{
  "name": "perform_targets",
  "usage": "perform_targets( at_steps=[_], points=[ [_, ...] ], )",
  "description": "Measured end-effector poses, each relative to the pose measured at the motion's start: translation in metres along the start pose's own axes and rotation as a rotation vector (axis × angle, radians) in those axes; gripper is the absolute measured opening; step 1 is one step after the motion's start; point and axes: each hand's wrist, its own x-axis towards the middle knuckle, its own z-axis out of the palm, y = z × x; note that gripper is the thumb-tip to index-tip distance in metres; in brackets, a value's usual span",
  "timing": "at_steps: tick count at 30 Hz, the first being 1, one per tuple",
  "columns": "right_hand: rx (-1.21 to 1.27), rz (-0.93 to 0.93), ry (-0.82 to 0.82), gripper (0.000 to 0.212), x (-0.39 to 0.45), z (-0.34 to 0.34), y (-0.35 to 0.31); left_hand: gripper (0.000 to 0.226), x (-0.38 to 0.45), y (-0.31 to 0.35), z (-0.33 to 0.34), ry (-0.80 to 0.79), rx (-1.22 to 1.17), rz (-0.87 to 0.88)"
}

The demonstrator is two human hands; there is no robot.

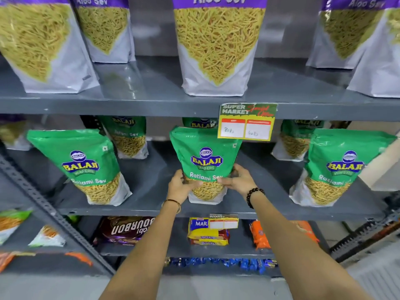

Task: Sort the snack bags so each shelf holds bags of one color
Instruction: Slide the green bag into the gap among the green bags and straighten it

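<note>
A green Ratlami Sev bag (204, 156) stands upright at the middle of the grey middle shelf (149, 187). My left hand (180, 187) grips its lower left side and my right hand (237, 179) grips its lower right side. More green bags stand on the same shelf: one at the left (84, 165), one at the right (337, 167), and others behind them. The upper shelf (151, 100) carries purple-topped Aloo Sev bags, one at the centre (217, 44), others at the left (41, 44) and right (346, 33).
A yellow price tag (247, 122) hangs from the upper shelf edge, just over the held bag. Below are biscuit packs: brown Bourbon (127, 229), yellow Marie (207, 231), orange packs (259, 234). A slotted metal upright (43, 204) runs diagonally at the left.
</note>
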Motion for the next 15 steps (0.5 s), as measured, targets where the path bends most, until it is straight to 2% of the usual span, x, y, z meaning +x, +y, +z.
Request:
perform_targets(
  at_steps=[4, 8, 11, 15],
  points=[
    [-0.086, -0.008, -0.031, 0.058, 0.006, 0.01, 0.006, 0.056, 0.003, -0.011, -0.021, 0.031, -0.007, -0.002],
    [-0.18, 0.07, -0.095, 0.069, 0.008, 0.011, 0.024, 0.057, 0.001, -0.029, -0.026, -0.068, 0.052, -0.052],
    [-0.237, 0.1, -0.153, 0.067, 0.012, 0.017, 0.04, 0.057, -0.001, -0.046, -0.023, -0.103, 0.14, -0.057],
    [-0.272, 0.103, -0.111, 0.063, 0.02, 0.022, 0.054, 0.051, -0.003, -0.054, -0.015, -0.034, 0.123, -0.06]
  ],
)
